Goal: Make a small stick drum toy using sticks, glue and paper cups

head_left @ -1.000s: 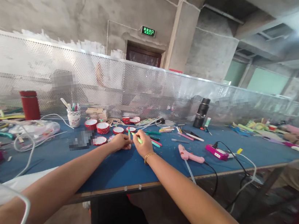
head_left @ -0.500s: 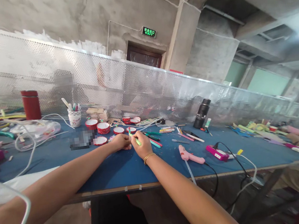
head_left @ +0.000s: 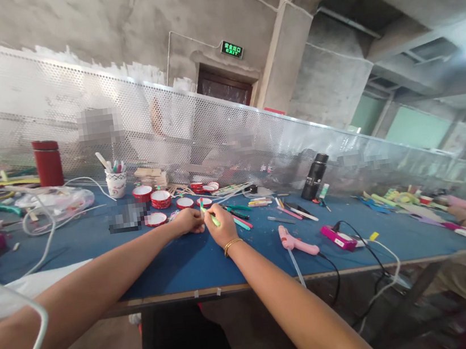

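Pinching green stick [head_left: 214, 220], right hand [head_left: 221, 227]

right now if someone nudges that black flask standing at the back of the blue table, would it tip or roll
The black flask stands upright, tall and narrow, so a push near its top would probably tip it. Being round, it would likely roll once down. It looks rigid, perhaps metal, so probably not fragile; a fall might knock the sticks beside it.

Bare blue table [head_left: 176, 265] is left free nearside of the grip. Farside is blocked by red tape rolls [head_left: 159, 199]; right is cluttered w/ sticks [head_left: 243, 223] & pink glue gun [head_left: 297, 241].
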A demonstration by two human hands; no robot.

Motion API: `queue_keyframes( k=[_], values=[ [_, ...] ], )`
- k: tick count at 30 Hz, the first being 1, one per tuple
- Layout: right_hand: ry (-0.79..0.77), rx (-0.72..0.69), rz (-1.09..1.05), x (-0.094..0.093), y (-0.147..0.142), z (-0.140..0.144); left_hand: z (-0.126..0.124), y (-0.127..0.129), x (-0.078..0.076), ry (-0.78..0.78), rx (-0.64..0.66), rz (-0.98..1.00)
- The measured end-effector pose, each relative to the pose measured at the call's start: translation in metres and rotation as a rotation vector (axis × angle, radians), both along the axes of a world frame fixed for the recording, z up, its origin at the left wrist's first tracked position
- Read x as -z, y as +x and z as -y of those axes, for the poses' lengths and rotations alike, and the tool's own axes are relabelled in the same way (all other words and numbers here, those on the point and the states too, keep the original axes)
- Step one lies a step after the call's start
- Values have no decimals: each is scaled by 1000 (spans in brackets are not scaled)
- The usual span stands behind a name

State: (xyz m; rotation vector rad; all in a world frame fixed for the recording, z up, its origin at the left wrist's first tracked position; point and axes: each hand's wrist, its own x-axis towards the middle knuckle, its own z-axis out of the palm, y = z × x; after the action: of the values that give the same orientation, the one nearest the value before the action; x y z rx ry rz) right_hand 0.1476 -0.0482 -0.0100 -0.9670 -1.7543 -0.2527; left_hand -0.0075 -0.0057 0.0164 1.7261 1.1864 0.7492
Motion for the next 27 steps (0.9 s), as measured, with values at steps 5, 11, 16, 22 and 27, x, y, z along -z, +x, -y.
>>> queue_keyframes(
  k=[5, 11, 16, 22, 27],
  values=[
    [-4, 13, 10, 0, 0, -1, -2, 1, 1, 0, -10, -9],
    [-16, 51, -51, 2, 4, -4, -3, 1, 1, -4, -7, 16],
    [-22, 21, -54, 1, 3, -2, -3, 0, 2, -11, 13, 28],
    [-27, -2, -24, 1, 1, 1, -3, 0, 3, -9, 7, 41],
    [-34, 22, -21, 1, 2, -1, -2, 0, 2, -2, 4, 18]
  ],
)
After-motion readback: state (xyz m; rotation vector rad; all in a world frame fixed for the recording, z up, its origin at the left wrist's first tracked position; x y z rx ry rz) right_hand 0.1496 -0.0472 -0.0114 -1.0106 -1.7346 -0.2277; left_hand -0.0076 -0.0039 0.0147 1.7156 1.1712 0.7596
